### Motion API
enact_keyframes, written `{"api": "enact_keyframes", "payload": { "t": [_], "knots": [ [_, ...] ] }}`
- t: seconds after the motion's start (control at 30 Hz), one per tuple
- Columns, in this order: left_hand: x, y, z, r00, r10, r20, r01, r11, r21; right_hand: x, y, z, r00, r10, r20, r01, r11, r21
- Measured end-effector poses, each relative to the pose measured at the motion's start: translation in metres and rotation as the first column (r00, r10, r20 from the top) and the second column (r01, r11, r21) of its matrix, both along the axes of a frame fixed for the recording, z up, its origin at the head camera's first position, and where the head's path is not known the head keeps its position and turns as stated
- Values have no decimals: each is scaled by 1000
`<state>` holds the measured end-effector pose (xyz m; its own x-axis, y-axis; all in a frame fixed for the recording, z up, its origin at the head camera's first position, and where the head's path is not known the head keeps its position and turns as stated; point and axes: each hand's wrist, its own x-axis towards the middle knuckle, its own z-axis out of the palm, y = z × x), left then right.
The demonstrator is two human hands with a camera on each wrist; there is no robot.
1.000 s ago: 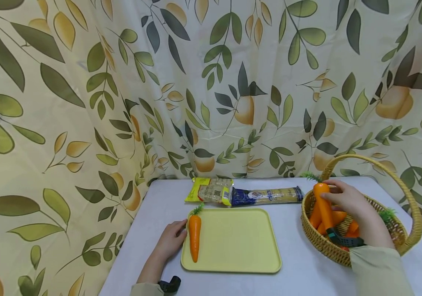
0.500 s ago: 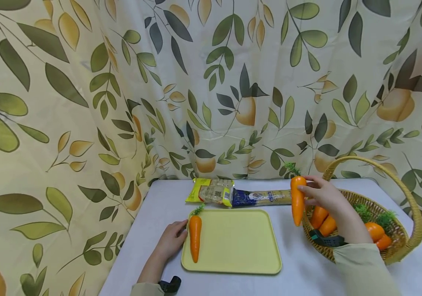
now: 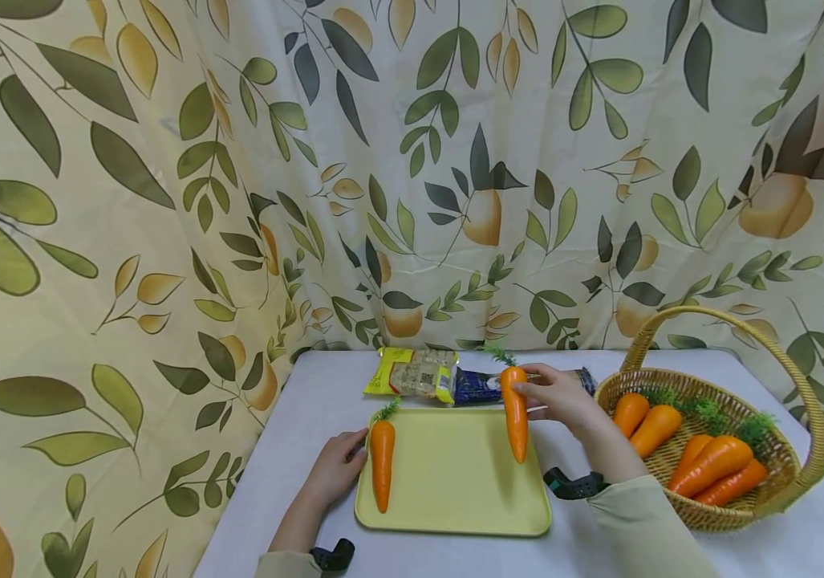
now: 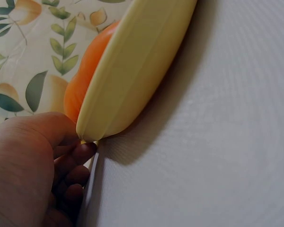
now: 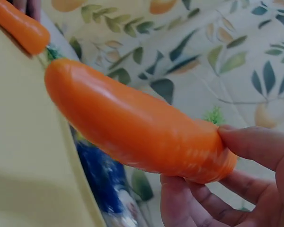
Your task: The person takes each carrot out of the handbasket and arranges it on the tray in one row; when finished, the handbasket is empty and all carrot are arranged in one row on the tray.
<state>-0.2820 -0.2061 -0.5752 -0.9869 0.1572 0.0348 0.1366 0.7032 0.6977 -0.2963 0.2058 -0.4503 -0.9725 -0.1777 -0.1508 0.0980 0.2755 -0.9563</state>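
Note:
In the head view my right hand (image 3: 554,395) holds an orange carrot (image 3: 515,417) by its thick upper end, tip down, over the right part of the yellow tray (image 3: 455,474). The right wrist view shows thumb and fingers pinching that carrot (image 5: 132,123) near its leafy top. Another carrot (image 3: 382,466) lies lengthwise along the tray's left side. At the tray's left edge, my left hand (image 3: 339,466) grips the rim; in the left wrist view its thumb and fingertips meet at the tray's corner (image 4: 118,104).
A wicker basket (image 3: 805,474) with a tall handle stands at the right, with several carrots (image 3: 718,466) inside. Behind the tray lie a yellow bag of dry food (image 3: 412,375) and a long blue packet (image 3: 475,387), partly hidden by the held carrot. A leaf-patterned curtain hangs behind.
My right hand has lifted a carrot out of the basket and carried it left, over the tray. The left hand has stayed at the tray's edge.

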Motion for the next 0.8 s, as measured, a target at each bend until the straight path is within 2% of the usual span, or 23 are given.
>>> {"api": "enact_keyframes", "payload": {
  "t": [0.13,0.23,0.53,0.8],
  "knots": [
    [0,0,0,1000,-8,-6,8,1000,0,-1,-25,-12,1000,23,18,-22,999,-36],
    [0,0,0,1000,-7,-6,7,1000,0,-1,-45,-22,999,12,37,-10,999,-42],
    [0,0,1,1000,-8,-1,8,1000,1,1,-98,-49,996,-5,85,4,1000,16],
    [1,-1,0,999,-15,-29,15,1000,1,-1,-131,-64,994,20,110,-24,999,34]
  ]
}}
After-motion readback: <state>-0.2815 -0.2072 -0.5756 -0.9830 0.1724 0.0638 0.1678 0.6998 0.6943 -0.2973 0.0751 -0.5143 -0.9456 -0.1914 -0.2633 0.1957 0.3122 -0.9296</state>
